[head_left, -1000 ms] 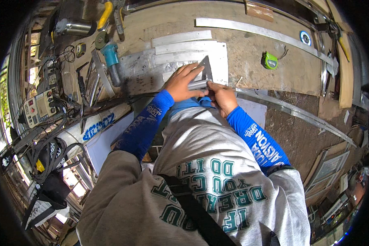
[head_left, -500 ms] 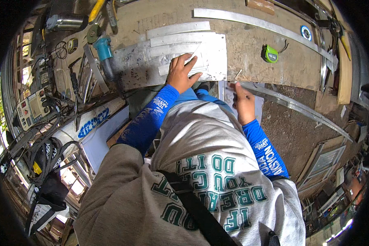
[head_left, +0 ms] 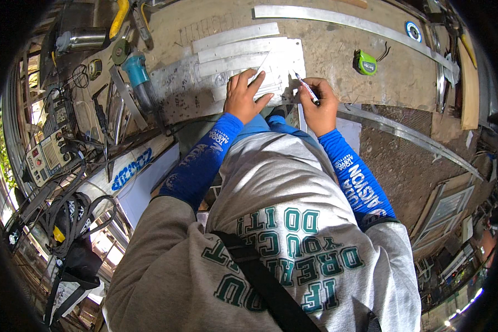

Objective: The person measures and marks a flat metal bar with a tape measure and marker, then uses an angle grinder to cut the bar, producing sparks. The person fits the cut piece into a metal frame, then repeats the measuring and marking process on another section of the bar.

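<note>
My left hand (head_left: pixel 243 100) lies with its fingers spread on a pale metal sheet (head_left: pixel 174 99) covered with handwritten marks and drawn lines. My right hand (head_left: pixel 322 110) pinches a white marker pen (head_left: pixel 307 89), its tip pointing up and left over the sheet's sunlit right part. Glare there hides whether the tip touches. Just beyond my left hand, several flat metal strips (head_left: pixel 236 36) lie roughly side by side across the sheet and beyond its far edge.
A teal angle grinder (head_left: pixel 135 69) stands left of the sheet. To the right are a green tape measure (head_left: pixel 365 62), a blue-and-white disc (head_left: pixel 413 31) and a long metal strip (head_left: pixel 337 21). A power unit with knobs (head_left: pixel 50 157) and coiled cables (head_left: pixel 66 218) crowd the left.
My right hand has moved up and slightly left from beyond the bench's near edge, bringing the marker pen over the sheet. My left hand stays spread in about the same place.
</note>
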Tool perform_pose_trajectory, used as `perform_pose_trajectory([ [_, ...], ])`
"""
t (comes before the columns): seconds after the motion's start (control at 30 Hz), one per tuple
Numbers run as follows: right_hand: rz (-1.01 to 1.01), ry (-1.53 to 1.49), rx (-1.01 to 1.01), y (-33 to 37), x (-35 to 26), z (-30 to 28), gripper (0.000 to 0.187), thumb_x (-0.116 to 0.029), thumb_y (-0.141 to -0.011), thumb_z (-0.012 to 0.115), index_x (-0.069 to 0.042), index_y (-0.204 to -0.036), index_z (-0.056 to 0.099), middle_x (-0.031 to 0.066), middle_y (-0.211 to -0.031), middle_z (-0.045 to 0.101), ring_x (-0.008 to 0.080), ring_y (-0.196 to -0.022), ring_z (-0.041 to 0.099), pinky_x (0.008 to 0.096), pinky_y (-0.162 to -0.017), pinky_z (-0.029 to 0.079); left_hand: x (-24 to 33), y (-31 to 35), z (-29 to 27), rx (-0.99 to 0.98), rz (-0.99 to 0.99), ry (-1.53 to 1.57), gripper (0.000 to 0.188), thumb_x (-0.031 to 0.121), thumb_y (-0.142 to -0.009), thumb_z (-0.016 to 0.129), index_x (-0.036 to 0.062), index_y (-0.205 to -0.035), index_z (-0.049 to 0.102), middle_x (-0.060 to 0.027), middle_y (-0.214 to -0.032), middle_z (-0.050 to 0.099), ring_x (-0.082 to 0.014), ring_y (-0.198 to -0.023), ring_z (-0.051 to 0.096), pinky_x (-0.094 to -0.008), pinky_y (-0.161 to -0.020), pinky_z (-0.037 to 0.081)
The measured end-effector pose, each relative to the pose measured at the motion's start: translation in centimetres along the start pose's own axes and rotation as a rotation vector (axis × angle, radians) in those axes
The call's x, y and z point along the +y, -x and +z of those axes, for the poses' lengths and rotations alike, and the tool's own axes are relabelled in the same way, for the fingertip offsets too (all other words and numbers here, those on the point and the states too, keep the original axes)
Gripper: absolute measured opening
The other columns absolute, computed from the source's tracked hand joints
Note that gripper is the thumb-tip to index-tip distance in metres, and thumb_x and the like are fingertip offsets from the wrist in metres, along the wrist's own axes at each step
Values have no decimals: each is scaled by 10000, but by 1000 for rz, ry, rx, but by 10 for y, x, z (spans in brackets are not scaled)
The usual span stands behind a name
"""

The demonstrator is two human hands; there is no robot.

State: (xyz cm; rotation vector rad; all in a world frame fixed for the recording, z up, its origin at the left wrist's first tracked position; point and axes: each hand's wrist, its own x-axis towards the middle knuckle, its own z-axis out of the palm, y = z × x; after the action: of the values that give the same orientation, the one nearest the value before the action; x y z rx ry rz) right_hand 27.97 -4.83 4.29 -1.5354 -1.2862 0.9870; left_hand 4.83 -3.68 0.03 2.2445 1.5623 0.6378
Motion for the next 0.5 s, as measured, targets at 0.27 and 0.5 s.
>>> perform_pose_trajectory([
  [0.27,-27,68,-85,0,-6,14,157,-82,-966,756,7,-1074,684,109,-932,753,126,-843,700,288,-760,555,0,-1,0,13,10,12,623,348,-841,862,93,-1382,686,-156,-1361,589,-369,-1224,535,-480,-1064,454],
  [0.5,-17,107,-98,-6,-3,19,159,-96,-968,752,1,-1078,689,115,-930,761,125,-832,704,289,-753,557,-1,0,1,14,8,30,621,342,-845,858,98,-1389,684,-166,-1366,587,-384,-1236,529,-491,-1074,450],
])
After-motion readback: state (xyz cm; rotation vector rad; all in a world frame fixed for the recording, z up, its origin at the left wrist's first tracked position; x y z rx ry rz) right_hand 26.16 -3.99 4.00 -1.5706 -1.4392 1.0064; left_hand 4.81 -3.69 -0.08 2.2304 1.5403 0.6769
